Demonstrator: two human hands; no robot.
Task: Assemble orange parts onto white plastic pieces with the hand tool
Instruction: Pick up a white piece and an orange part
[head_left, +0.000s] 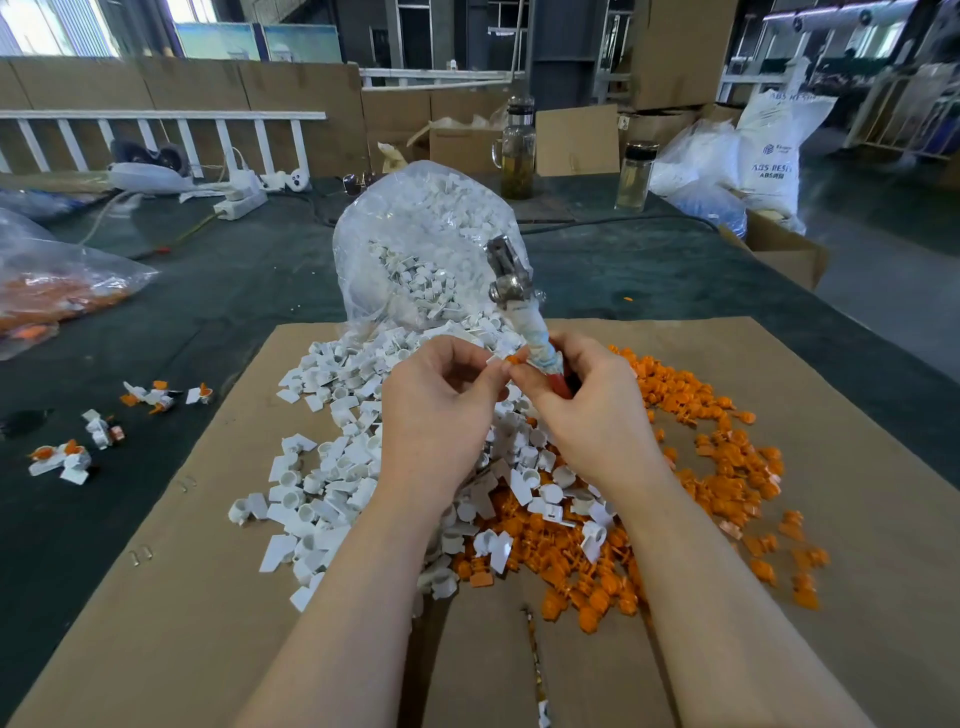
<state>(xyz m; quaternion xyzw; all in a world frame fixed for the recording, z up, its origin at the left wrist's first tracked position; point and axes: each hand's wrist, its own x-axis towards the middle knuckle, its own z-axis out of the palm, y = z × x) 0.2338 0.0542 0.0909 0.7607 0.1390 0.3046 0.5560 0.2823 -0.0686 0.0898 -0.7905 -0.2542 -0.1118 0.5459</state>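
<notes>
Mid-frame: my left hand (441, 384) pinches a white piece (493, 359); my right hand (582, 395) grips the tool (519, 306) and pinches an orange part (513, 359), fingertips together; with the tool hogging my right palm I could fumble either into the piles (332, 467) below.

Factory floor / packing workshop. Steel columns (556, 47) and high windows behind, stacked cardboard boxes (680, 52), ABS resin sacks (769, 156), bulk bags of white plastic pieces (426, 244) on felt-covered surface (234, 291).
</notes>
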